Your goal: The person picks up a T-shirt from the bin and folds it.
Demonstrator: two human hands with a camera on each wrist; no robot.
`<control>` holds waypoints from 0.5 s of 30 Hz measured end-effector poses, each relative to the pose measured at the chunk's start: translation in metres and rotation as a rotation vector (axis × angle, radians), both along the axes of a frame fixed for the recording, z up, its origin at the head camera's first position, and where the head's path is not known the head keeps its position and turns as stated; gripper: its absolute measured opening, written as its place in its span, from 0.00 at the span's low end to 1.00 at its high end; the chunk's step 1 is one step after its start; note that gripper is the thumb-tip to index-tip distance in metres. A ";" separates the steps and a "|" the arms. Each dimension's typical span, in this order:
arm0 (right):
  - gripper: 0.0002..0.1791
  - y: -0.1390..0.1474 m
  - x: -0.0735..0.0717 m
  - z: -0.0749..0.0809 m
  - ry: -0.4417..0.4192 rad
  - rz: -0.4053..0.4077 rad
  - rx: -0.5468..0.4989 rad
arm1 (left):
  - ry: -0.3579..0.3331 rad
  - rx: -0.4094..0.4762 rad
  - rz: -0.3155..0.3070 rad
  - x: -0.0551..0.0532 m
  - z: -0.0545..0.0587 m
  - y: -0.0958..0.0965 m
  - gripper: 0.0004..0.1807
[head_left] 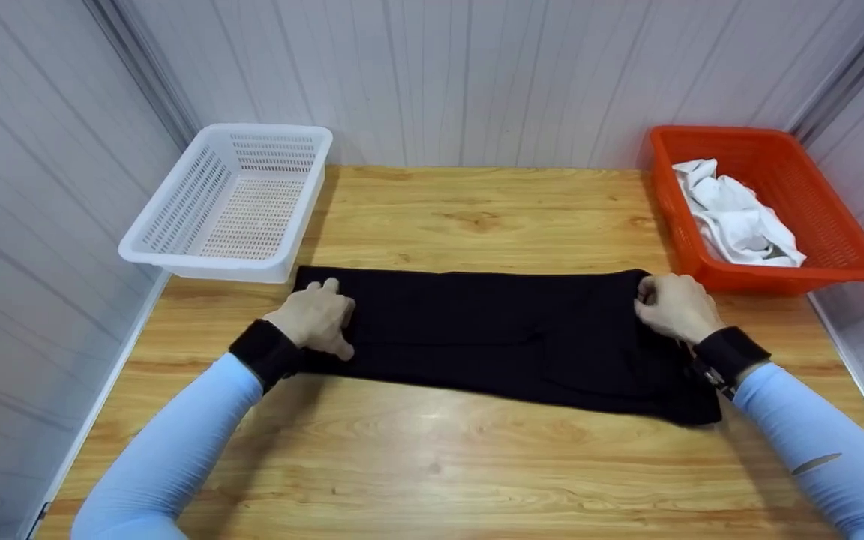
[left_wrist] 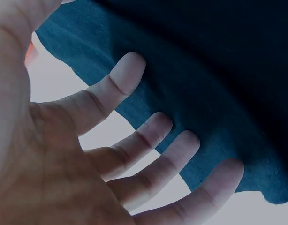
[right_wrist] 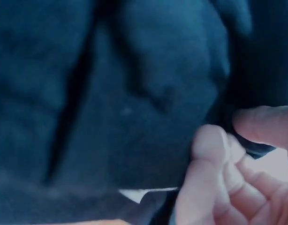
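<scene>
A dark garment, black in the head view, lies folded into a long strip across the table; its exact kind is unclear. At the strip's left end my left hand rests with fingers spread. The left wrist view has those fingers loosely extended, their tips against the cloth. My right hand pinches the upper right end of the garment. Up close in the right wrist view, curled fingers and the thumb meet at the dark fabric. Part of that grip is hidden by cloth folds.
A white plastic basket with slotted sides stands at the back left, just beyond the strip's left end. The orange-red basket at the back right holds crumpled white cloth. Pale panel walls enclose the wooden table.
</scene>
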State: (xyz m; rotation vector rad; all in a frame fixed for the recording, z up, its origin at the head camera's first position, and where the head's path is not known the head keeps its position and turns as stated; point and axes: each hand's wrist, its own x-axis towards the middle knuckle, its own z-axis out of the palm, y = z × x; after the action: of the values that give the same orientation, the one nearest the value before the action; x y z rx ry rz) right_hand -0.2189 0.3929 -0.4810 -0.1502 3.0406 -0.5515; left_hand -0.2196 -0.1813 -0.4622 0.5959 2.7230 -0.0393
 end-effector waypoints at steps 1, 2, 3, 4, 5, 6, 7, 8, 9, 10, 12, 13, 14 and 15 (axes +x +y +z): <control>0.09 -0.002 0.001 0.000 0.047 0.011 0.010 | 0.001 -0.001 0.001 0.000 0.000 0.000 0.24; 0.08 -0.004 0.002 0.000 0.099 0.023 0.025 | 0.002 -0.001 0.003 0.000 0.000 0.000 0.24; 0.08 -0.005 0.003 0.000 0.163 0.040 0.051 | 0.002 -0.001 0.004 -0.001 0.000 0.000 0.24; 0.09 -0.005 0.005 0.000 0.239 0.061 0.083 | 0.001 0.000 0.004 -0.001 0.000 0.000 0.24; 0.09 -0.004 0.007 0.001 0.322 0.081 0.132 | -0.001 0.001 0.003 -0.001 0.000 0.000 0.24; 0.09 -0.003 0.009 0.003 0.404 0.096 0.185 | -0.003 0.003 0.003 -0.001 0.000 0.000 0.24; 0.10 -0.001 0.011 0.005 0.478 0.103 0.246 | -0.005 0.006 0.003 -0.001 0.000 0.000 0.24; 0.09 0.000 0.014 0.008 0.533 0.102 0.304 | -0.005 0.008 0.004 -0.001 0.000 0.001 0.25; 0.09 0.001 0.017 0.011 0.562 0.102 0.347 | -0.004 0.009 0.004 -0.001 0.000 0.001 0.26; 0.07 0.001 0.020 0.014 0.559 0.101 0.371 | -0.001 0.012 0.006 0.000 0.000 0.001 0.27; 0.06 0.000 0.026 0.022 0.459 0.127 0.384 | 0.007 0.018 0.010 0.000 0.000 0.001 0.28; 0.07 -0.002 0.029 0.024 0.385 0.159 0.375 | 0.013 0.020 0.009 0.000 0.000 0.001 0.28; 0.08 -0.004 0.034 0.027 0.303 0.205 0.352 | 0.021 0.019 0.005 0.000 0.000 0.000 0.28; 0.10 -0.006 0.038 0.028 0.222 0.260 0.321 | 0.031 0.014 -0.003 0.000 -0.001 0.000 0.27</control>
State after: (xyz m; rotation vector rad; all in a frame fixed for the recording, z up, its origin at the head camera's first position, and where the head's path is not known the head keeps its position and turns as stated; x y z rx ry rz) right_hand -0.1811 0.3867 -0.4535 -0.6173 3.1910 -0.0275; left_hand -0.2192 -0.1815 -0.4633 0.6078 2.7550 -0.0299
